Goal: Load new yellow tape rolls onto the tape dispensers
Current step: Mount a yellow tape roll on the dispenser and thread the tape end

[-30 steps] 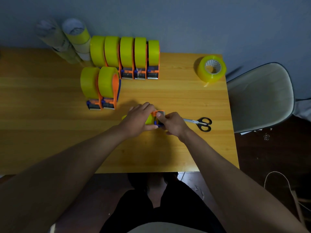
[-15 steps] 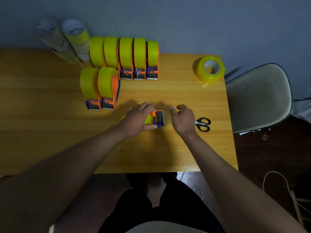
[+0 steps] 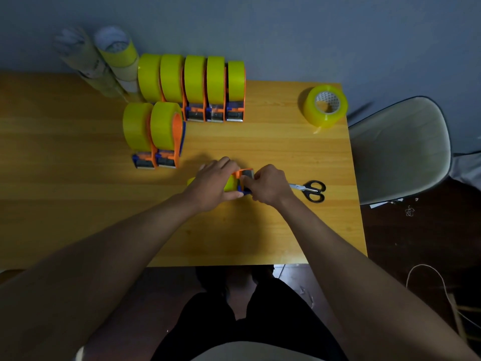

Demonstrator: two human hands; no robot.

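Wide wooden table (image 3: 260,230), and along its far edge stand five loaded dispensers (image 3: 197,87), with two more (image 3: 153,134) in front of them. A spare roll (image 3: 325,105) lies at the far right corner; scissors (image 3: 311,190) lie just right of the hands. Centre stage: the left hand (image 3: 213,186) wraps over the roll on the dispenser (image 3: 243,181), which lies on the table, fingers curled round it. The right hand (image 3: 269,186) pinches at the cutter end, probably feeding the tape's free end across. Best kept flat and centred, roll held firm, fingertips off the blade; whether the tape is actually caught I cannot tell.
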